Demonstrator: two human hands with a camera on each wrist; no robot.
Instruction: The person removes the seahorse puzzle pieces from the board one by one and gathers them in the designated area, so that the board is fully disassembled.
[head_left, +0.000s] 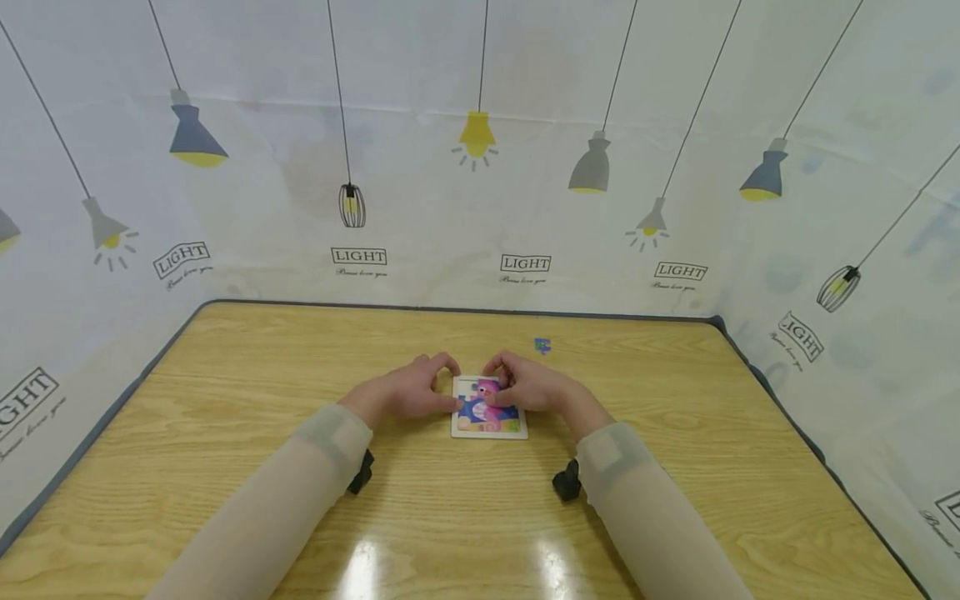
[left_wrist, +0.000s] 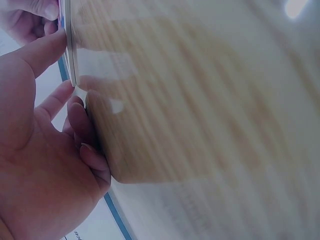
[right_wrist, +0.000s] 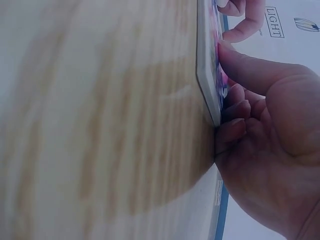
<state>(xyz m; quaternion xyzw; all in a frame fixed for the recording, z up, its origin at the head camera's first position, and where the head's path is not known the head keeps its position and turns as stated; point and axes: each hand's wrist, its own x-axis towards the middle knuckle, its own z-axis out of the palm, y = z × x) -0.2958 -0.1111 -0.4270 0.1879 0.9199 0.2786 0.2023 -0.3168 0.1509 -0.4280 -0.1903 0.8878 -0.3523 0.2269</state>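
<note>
A small jigsaw puzzle (head_left: 489, 432) in a white-bordered tray lies flat on the table, with a pink bird on blue in its picture. Its upper left part shows a bare white patch. My left hand (head_left: 411, 390) holds the tray's left side, thumb at the edge and index finger at the far corner. From the right, my right hand (head_left: 534, 385) has its thumb on the picture and its index finger bent at the far edge. In the right wrist view the thumb (right_wrist: 250, 67) presses on the puzzle's face; the other fingers curl beside the tray. Whether it pinches a single piece is hidden.
One loose blue-and-green puzzle piece (head_left: 542, 345) lies beyond the right hand. The wooden table (head_left: 225, 400) has a dark edge strip. Behind it hangs a white cloth (head_left: 420, 150) printed with lamps. A black wrist device (head_left: 567, 481) sits below the right sleeve.
</note>
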